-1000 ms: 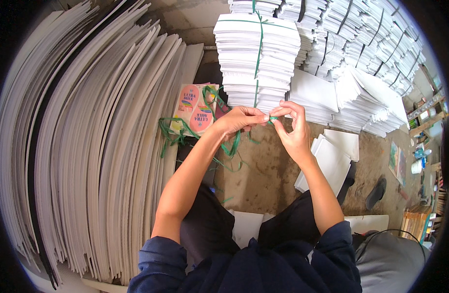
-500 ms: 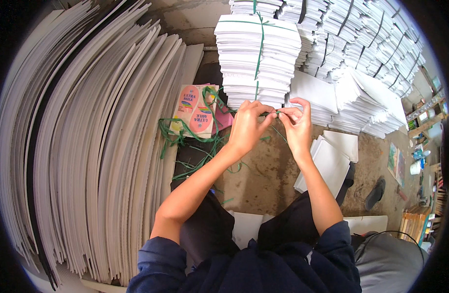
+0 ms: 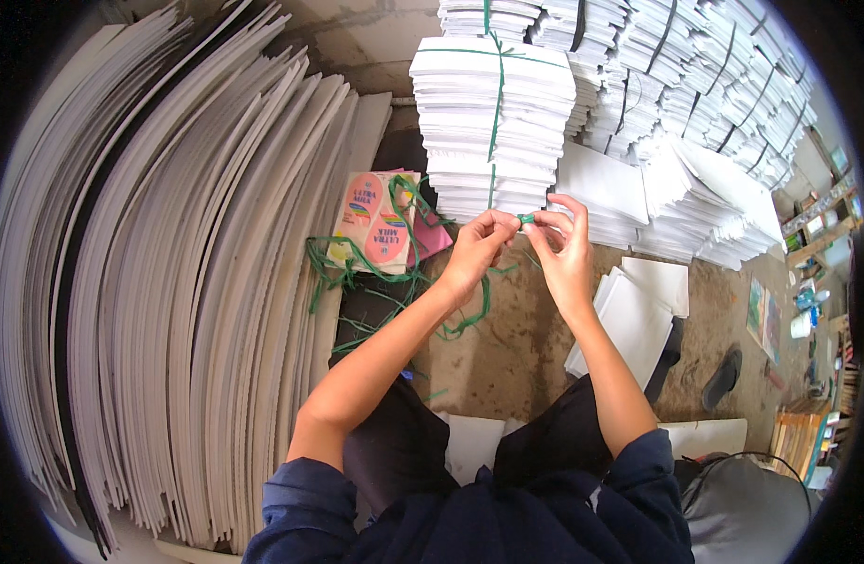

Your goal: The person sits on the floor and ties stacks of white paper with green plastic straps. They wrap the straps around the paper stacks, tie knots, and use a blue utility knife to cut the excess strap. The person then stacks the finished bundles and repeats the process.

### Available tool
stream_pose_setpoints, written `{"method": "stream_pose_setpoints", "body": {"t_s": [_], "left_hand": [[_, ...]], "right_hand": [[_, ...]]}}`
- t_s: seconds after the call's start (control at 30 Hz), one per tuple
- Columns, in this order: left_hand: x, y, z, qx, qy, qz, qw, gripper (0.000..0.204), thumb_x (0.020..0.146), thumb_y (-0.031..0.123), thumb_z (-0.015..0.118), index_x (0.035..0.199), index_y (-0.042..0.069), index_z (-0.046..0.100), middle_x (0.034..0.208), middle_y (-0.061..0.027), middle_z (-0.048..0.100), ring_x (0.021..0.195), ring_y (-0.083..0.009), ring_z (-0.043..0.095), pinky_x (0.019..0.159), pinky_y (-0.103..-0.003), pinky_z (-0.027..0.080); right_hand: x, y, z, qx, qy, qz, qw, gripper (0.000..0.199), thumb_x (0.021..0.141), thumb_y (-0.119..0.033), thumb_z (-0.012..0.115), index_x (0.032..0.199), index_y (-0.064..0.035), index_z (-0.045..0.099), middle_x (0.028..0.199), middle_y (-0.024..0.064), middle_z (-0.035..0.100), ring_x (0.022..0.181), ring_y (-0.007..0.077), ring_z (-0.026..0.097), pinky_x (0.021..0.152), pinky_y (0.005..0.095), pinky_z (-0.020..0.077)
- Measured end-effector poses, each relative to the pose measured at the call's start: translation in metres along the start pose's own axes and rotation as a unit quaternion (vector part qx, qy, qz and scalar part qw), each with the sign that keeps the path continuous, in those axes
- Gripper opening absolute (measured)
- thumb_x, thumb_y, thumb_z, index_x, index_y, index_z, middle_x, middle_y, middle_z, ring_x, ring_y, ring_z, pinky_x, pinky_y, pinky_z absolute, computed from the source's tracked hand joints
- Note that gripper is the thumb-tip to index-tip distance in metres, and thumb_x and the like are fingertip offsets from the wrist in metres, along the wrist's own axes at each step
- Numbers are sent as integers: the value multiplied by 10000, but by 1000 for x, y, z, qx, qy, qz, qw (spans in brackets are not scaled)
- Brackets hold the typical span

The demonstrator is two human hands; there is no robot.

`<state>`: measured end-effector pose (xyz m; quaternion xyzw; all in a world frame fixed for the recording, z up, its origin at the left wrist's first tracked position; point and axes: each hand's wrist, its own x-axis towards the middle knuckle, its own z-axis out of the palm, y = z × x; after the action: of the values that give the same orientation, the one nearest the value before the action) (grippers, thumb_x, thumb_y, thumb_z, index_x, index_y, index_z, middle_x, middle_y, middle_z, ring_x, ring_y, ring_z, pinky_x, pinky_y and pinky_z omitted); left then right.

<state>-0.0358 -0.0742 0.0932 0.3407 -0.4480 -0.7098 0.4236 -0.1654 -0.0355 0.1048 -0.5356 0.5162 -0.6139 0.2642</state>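
Both hands meet over the floor just in front of a tall stack of white paper (image 3: 469,103), which is bound with green plastic twine (image 3: 498,113). My left hand (image 3: 479,249) pinches a piece of green twine (image 3: 526,219) between thumb and fingers. My right hand (image 3: 561,249) pinches the same piece from the other side, its index finger raised. A loop of twine hangs below my left hand. More green strands (image 3: 357,268) lie tangled over a pink and cream printed carton sheet (image 3: 352,211) to the left.
A long row of white sheets on edge (image 3: 197,282) fills the left side. Bound paper stacks (image 3: 685,56) rise behind at right, with looser piles (image 3: 704,197) before them. White folded sheets (image 3: 620,320) and a dark sandal (image 3: 722,379) lie on the floor at right.
My hands have shifted slightly left and come closer together. The twine between them now looks bunched, and a loop has appeared below my left hand. The view has tilted slightly.
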Motion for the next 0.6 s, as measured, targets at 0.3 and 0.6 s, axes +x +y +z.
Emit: {"method": "stream_pose_setpoints", "body": {"t_s": [0.3, 0.6], "left_hand": [[4, 9, -1, 119, 80, 93, 985, 185, 824, 213, 619, 830, 28, 630, 703, 31, 562, 633, -21, 445, 567, -185, 363], [1, 10, -11, 200, 16, 91, 975, 236, 843, 233, 584, 791, 3, 588, 719, 2, 578, 684, -51, 463, 630, -211, 381]], "right_hand": [[13, 14, -13, 43, 62, 16, 997, 404, 771, 23, 613, 1106, -46, 396, 733, 21, 554, 740, 99, 546, 727, 236, 440], [12, 1, -11, 73, -63, -22, 995, 641, 724, -42, 689, 1234, -80, 303, 1002, 95, 570, 937, 174, 554, 867, 315, 430]]}}
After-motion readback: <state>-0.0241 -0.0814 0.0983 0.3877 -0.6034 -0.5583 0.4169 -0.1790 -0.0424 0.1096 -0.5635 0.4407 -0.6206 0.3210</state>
